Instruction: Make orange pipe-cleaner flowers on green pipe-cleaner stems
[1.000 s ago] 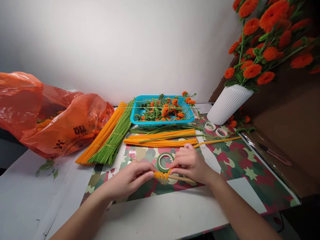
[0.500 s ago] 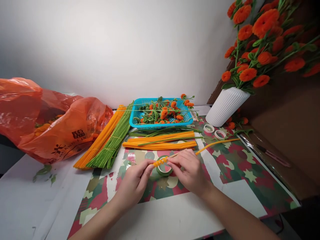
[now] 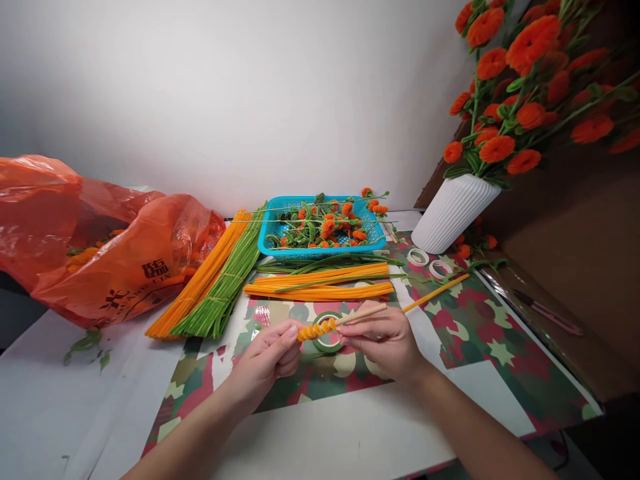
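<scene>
An orange-yellow pipe cleaner (image 3: 318, 329) is wound in a spiral around a thin wooden stick (image 3: 367, 311). At the left end of the coil, my left hand (image 3: 266, 357) is closed in a pinch. My right hand (image 3: 389, 345) is closed too, its fingertips on the pipe cleaner where the coil stops. The free tail comes out behind that hand and points up to the right. Above its fingers the bare end of the stick shows. Partly behind the coil, a roll of green tape (image 3: 330, 341) lies on the patterned mat (image 3: 320, 380).
A blue basket (image 3: 323, 253) with orange flowers stands at the back. Orange and green pipe cleaner bundles (image 3: 220, 280) lie left of it, loose orange ones (image 3: 320, 291) in front. A red plastic bag (image 3: 135, 260) is left, a white vase (image 3: 453, 213) and white tape rolls (image 3: 418, 257) right.
The coil has lengthened, with more turns around the stick. The pipe cleaner's free tail has shortened. The stick's bare end now shows more, and my left hand has shifted slightly left.
</scene>
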`<state>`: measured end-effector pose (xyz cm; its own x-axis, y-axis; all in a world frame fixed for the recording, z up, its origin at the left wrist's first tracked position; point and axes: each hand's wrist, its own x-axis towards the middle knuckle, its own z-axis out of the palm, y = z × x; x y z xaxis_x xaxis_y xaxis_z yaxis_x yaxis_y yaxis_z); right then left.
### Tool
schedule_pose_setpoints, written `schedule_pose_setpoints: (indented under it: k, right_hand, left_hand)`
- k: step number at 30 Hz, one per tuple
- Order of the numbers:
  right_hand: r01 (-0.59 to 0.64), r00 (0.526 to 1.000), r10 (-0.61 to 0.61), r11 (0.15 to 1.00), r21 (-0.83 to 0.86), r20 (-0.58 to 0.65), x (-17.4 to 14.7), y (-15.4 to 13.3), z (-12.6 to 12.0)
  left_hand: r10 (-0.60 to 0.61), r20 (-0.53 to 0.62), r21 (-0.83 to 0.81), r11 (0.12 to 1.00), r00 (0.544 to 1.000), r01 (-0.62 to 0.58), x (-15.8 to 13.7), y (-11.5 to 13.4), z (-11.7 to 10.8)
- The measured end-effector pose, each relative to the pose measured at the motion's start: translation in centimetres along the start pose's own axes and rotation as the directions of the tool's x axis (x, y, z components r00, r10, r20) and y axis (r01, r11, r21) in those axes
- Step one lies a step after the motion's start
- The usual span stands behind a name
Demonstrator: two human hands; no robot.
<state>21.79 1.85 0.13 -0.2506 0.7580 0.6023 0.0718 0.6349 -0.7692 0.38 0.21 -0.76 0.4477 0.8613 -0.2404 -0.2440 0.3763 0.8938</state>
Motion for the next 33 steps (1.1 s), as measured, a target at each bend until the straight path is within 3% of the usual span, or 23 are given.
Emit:
schedule_pose_setpoints:
  k: [2,5,10,13,15,26,33]
  right_hand:
    - [-0.141,0.984,0.129,0.985,0.095,0.123,0.2,0.0,-0.5]
    - [-0.287,0.922,0.255,0.955,0.072,0.292,0.5,0.0,-1.3]
    - [-0.120,0.916,0.197,0.966,-0.230,0.349,0.6,0.1,-1.8]
    - [0.000,0.930,0.147,0.917,-0.399,0.337,0.5,0.4,-1.5]
    - [0.055,0.948,0.102,0.882,-0.469,0.302,0.4,0.5,-1.3]
    - [0.121,0.990,-0.047,0.768,-0.629,0.133,-0.1,0.7,-0.4]
    - [0.129,0.992,-0.086,0.748,-0.651,0.097,-0.1,0.8,-0.4]
  left_hand:
    - [-0.017,0.071,0.066,0.998,0.997,0.013,-0.2,0.3,-0.4]
    - [-0.034,0.164,0.293,0.956,0.986,-0.016,-0.5,1.1,-1.1]
    - [-0.011,0.232,0.716,0.679,0.973,-0.163,-0.7,3.1,-1.3]
    - [-0.006,0.227,0.824,0.534,0.974,-0.189,-0.6,3.5,-1.0]
    - [0.002,0.195,0.860,0.481,0.981,-0.172,-0.6,3.4,-0.8]
    - [0.099,0.045,0.868,0.489,0.994,-0.088,-0.7,2.3,0.0]
    - [0.185,0.049,0.883,0.452,0.982,-0.129,-0.8,1.7,0.4]
